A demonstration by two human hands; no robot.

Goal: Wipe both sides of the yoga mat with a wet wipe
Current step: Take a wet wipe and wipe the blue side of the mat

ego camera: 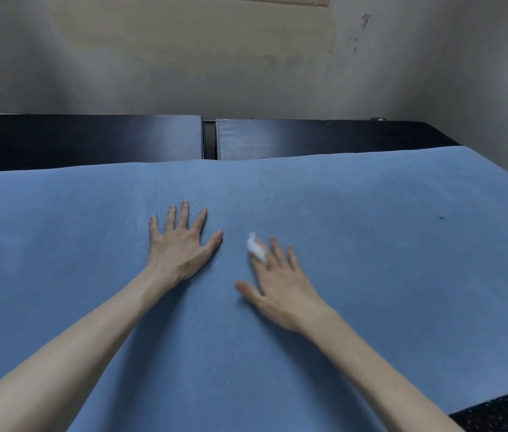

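Head view showed mid-wipe on first visible side: left hand (181,244) flat, pinning blue yoga mat (371,244); right hand (280,285) pressing wet wipe (256,249) under straight fingers; next stroke likely toward 2 o'clock speck.

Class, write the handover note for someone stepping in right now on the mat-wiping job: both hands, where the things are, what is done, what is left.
Left hand: flat, fingers spread, pressing on the blue yoga mat.
Right hand: flat on the mat just right of the left hand, fingers straight, with a small bunched wet wipe at its forefinger; slightly blurred.
Mat: spread out, one side up, over dark cushions by the wall.
Done: wiping of the upper side is under way; how much cannot be told.
Left: finish this side, turn the mat, wipe the other.
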